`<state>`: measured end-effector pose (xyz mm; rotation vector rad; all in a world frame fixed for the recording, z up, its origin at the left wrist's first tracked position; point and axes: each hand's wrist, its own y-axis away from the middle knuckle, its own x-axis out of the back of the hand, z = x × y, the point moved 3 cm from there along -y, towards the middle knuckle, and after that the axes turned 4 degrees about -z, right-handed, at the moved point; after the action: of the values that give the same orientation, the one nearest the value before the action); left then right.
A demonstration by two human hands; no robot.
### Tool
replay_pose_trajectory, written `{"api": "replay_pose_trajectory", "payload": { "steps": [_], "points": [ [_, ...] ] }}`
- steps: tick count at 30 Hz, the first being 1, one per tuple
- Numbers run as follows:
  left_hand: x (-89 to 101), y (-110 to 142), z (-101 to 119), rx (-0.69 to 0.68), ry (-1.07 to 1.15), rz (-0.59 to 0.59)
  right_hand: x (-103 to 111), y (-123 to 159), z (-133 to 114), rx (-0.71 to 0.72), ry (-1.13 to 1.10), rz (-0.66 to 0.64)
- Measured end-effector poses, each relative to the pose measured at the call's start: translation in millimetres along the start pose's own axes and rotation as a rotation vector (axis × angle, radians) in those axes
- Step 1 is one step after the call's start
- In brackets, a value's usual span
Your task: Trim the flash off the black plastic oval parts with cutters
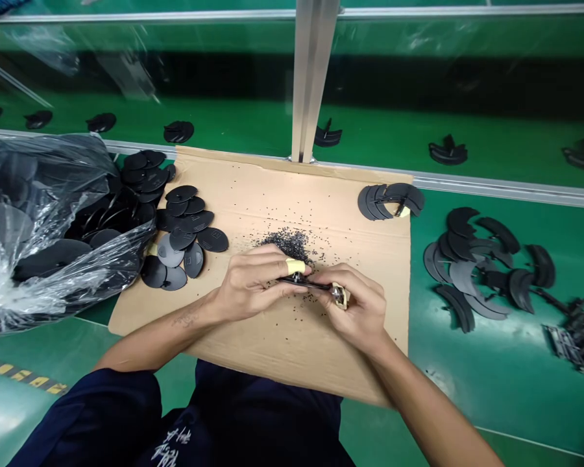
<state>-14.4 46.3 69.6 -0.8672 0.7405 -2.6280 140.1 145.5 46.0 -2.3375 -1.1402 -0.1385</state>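
Left hand point(255, 283) and right hand point(357, 305) are pinching a slim black plastic piece point(304, 283), it looks like, over the middle of the cardboard sheet point(292, 350)! Black discs point(213, 239) crowd the sheet's left side, black granules point(287, 245) sit just beyond the hands, yellow tape point(295, 266) wraps a left finger.

Pale yellow tape point(295, 266) is banding a finger of the left hand point(255, 282), while a black plastic piece point(304, 283) is showing dark between both hands, with a tan wrap point(340, 296) at its end beside the right hand point(355, 310). Just above the grip, black crumbs point(287, 245) are speckling the brown cardboard point(277, 188); right of the grip, a green bench point(467, 402) is gleaming
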Motion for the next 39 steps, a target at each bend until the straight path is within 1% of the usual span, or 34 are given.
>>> {"api": "replay_pose_trajectory", "payload": {
  "steps": [2,5,7,9,11,12,13,17,19,26,34,36,39],
  "points": [
    [-2.1,0.2,-1.3,0.027,0.051,-0.064,0.2,-0.5,-0.9,-0.009,-0.013,0.01],
    [-5.7,3.0,-4.8,0.112,0.113,-0.145,1.8,-2.5,-0.5,-0.034,-0.026,0.014],
    [-5.8,5.7,-8.2,0.182,0.118,-0.143,4.1,-4.7,1.3,-0.07,-0.009,-0.004],
    [-3.2,7.3,-11.5,0.216,0.088,-0.108,7.9,-7.2,5.1,-0.145,0.058,-0.021],
    [-0.4,7.1,-14.2,0.2,0.038,-0.111,12.4,-9.1,9.6,-0.214,0.177,-0.038],
    [0.9,6.5,-15.4,0.179,0.016,-0.121,14.1,-9.9,11.2,-0.213,0.245,-0.057],
    [1.9,5.7,-16.5,0.157,0.0,-0.134,15.2,-10.5,12.0,-0.183,0.311,-0.082],
    [3.0,3.2,-19.9,0.112,-0.014,-0.185,14.5,-9.0,12.3,0.02,0.502,-0.196],
    [2.0,2.9,-20.2,0.105,-0.004,-0.215,13.9,-7.4,12.4,0.052,0.556,-0.221],
    [0.7,2.8,-18.6,0.07,0.032,-0.244,14.4,-4.9,12.6,0.048,0.627,-0.267],
    [-3.2,6.9,-22.1,0.062,0.101,-0.248,13.0,1.1,12.4,0.068,0.721,-0.265],
    [-4.0,6.6,-21.3,0.062,0.104,-0.257,11.8,1.7,12.1,0.07,0.703,-0.258],
    [-3.0,4.7,-19.1,0.088,0.078,-0.301,10.2,1.4,13.0,0.054,0.621,-0.261]
  ]
}}
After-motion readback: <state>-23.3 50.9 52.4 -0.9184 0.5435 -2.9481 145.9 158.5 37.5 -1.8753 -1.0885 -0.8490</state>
